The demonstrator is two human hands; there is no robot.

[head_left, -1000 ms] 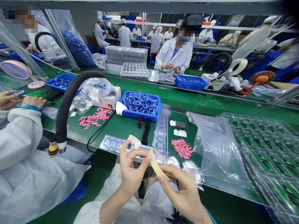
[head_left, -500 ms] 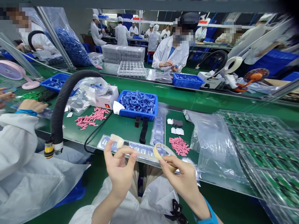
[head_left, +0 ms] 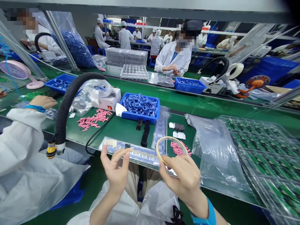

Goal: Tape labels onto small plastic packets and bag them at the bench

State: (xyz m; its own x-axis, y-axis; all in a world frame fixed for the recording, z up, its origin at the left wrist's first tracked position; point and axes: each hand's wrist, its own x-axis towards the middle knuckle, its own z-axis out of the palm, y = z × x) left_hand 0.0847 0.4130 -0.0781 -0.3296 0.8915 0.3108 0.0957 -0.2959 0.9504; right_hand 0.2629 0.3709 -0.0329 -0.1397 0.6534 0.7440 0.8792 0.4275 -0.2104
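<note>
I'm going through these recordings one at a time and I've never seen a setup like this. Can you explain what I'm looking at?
There is no machine doing the work: these are a person's bare hands, seen by a camera on that person's head, looking forward and down. The right hand holds a roll of tape. The left hand pinches the strip pulled from it, whose pale end sits by the fingertips. On the green table beyond are a blue bin of blue parts, pink pieces and black strips. Clear trays of green boards stand at the right. The white sleeve at the left is a co-worker's.
</note>
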